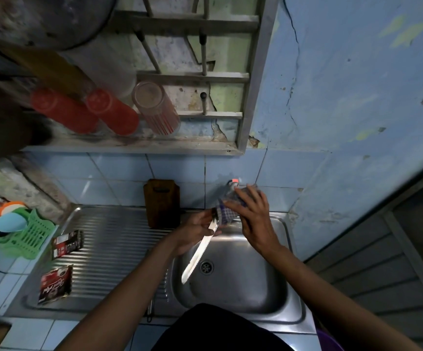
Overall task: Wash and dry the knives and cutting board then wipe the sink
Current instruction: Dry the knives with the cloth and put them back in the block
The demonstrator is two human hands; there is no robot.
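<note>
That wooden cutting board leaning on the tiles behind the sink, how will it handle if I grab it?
The cutting board looks thick and dark, so probably stiff and fairly heavy for its size. It stands upright against the wall on the ribbed drainboard, so a nudge could tip it forward. If wet, it may be slippery.

Head view, my own body only. Both forearms come into frame from the bottom edge, bare all the way up; no sleeve cuff visible on either one. Left hand (192,230) and right hand (253,219) are bare: no gloves, and I can make out no rings, watch or wristband. At bottom centre, a dark, near-black garment (220,328) covers my torso, plain, with a rounded outline. Its fabric and detail are too dim to tell.
</note>
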